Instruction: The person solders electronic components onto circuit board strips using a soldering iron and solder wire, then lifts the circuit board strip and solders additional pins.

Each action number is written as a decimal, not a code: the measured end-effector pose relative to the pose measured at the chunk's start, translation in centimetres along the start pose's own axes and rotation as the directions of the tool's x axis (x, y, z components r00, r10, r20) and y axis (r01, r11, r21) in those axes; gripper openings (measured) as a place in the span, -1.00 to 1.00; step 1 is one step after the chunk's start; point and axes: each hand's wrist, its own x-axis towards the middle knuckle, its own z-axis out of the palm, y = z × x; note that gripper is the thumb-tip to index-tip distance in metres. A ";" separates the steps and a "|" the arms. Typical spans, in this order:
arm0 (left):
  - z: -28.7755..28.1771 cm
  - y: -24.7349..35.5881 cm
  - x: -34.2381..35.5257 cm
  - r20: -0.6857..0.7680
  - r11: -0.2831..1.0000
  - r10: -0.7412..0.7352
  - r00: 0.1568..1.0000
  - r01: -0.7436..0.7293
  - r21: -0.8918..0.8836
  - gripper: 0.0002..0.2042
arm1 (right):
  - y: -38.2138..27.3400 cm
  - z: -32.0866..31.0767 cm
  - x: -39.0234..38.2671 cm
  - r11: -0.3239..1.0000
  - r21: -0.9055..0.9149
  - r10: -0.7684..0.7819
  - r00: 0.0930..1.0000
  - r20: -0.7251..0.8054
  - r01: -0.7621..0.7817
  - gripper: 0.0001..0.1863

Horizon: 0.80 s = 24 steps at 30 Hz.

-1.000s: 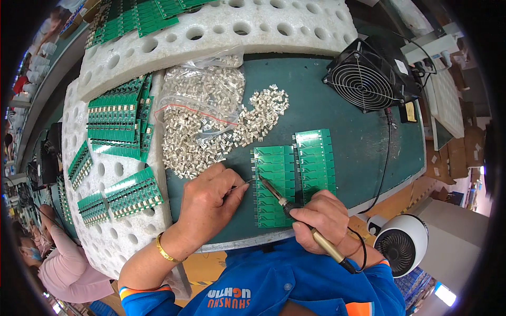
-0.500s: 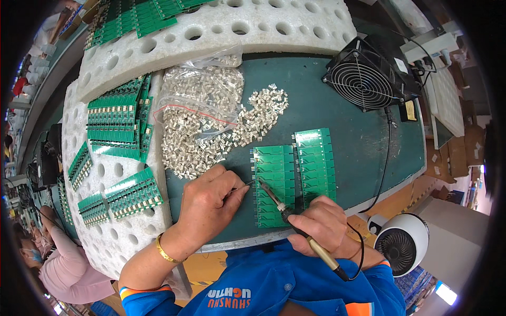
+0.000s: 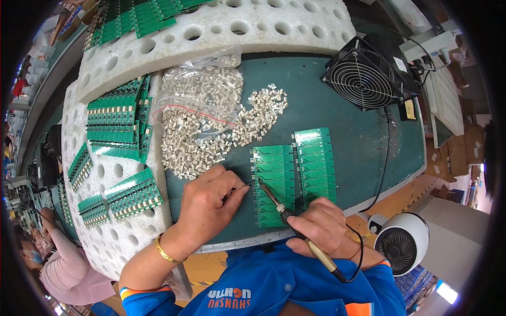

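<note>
My right hand [image 3: 319, 225] grips a soldering iron [image 3: 308, 239] with a tan and black handle. Its tip rests at the left edge of a green circuit board panel [image 3: 274, 210], by a row of pins. Left of that panel, my left hand [image 3: 211, 199] is closed in a pinch on a thin solder wire [image 3: 242, 188], whose end points toward the iron's tip with a small gap. A second green circuit board panel [image 3: 315, 163] lies just to the right, also with pins along its left edge.
A clear bag [image 3: 203, 84] spills small white pin connectors [image 3: 263, 113] onto the green table. White foam blocks [image 3: 118, 231] at the left and back carry several finished-looking panels [image 3: 113, 118]. A black fan [image 3: 363, 79] stands back right; a white fan [image 3: 403, 245] sits beyond the near right edge.
My left hand has drawn the solder wire slightly back from the iron's tip. The iron and both panels stay nearly in place.
</note>
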 end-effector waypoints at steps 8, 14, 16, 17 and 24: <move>0.2 0.0 0.1 -0.013 1.000 -0.013 1.000 0.013 -0.005 -0.87 | -0.2 0.0 0.0 1.000 0.001 0.003 1.000 0.010 -0.003 -0.51; 0.2 -0.1 0.1 -0.004 1.000 -0.015 1.000 0.015 -0.011 -0.88 | -0.2 0.1 0.1 1.000 -0.002 0.005 1.000 0.001 -0.005 -0.53; 0.1 0.0 0.1 0.001 1.000 -0.011 1.000 0.011 -0.002 -0.88 | -0.2 0.0 0.0 1.000 -0.002 0.000 1.000 0.004 0.000 -0.53; 0.1 0.1 0.1 0.006 1.000 -0.006 1.000 0.006 0.006 -0.88 | -0.2 0.0 0.0 1.000 -0.001 -0.004 1.000 0.006 0.004 -0.54; 0.3 0.1 0.2 -0.013 1.000 -0.016 1.000 0.015 -0.016 -0.87 | -0.2 0.0 0.1 1.000 0.004 0.002 1.000 -0.011 -0.002 -0.55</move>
